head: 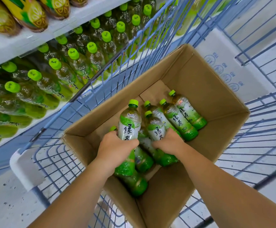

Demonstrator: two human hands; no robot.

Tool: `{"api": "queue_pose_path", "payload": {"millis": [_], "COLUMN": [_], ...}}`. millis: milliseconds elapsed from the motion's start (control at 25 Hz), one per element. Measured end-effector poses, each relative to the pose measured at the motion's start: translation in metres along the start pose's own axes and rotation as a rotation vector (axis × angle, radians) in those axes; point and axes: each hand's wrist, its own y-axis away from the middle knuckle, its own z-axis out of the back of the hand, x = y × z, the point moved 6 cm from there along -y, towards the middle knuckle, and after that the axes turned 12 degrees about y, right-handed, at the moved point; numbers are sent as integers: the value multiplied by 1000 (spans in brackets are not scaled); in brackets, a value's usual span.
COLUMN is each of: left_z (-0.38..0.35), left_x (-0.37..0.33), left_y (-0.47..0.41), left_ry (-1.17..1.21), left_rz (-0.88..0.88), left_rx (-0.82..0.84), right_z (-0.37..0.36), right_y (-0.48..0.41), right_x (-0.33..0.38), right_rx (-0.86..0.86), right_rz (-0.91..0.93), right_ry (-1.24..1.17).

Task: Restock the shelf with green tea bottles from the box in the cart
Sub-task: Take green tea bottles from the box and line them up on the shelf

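Our left hand (116, 146) grips one bottle (128, 124), our right hand (169, 142) curls round a second bottle (155, 129) beside it, both inside the box (208, 89); two per trip, we judge, speeds stocking the shelf (6, 51).

Matt brown cardboard box (216, 89), glossy clear plastic bottles (180, 122), blue coated wire cart (265, 145).

I see the open cardboard box (208, 99) sitting in the blue wire cart (60, 158), with green-capped green tea bottles (181, 119) lying inside. My left hand (116, 145) grips one raised bottle (129, 122) and my right hand (168, 142) a second bottle (154, 127). The shelf (7, 50) holds matching rows.
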Motion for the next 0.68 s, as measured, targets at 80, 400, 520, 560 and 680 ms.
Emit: {"api": "queue_pose_path", "payload": {"millis": [80,400,520,560,680], "left_z": [5,54,72,79,102], "left_x": [-8,-65,-76,-79,-81], "left_y": [11,108,146,157,188], "left_ry": [11,19,16,29,57], "left_rz": [8,-104,-147,-160,-221], "left_rx": [21,61,81,92,101], "right_z": [4,40,53,56,69], "right_y": [19,166,223,238,285], "right_x": [0,34,44,48,61], "right_rx": [-64,-192,-236,-252,-311], "right_rz": [-20,23,37,59,131], "right_ry": [-172,-410,-446,-442,-449]}}
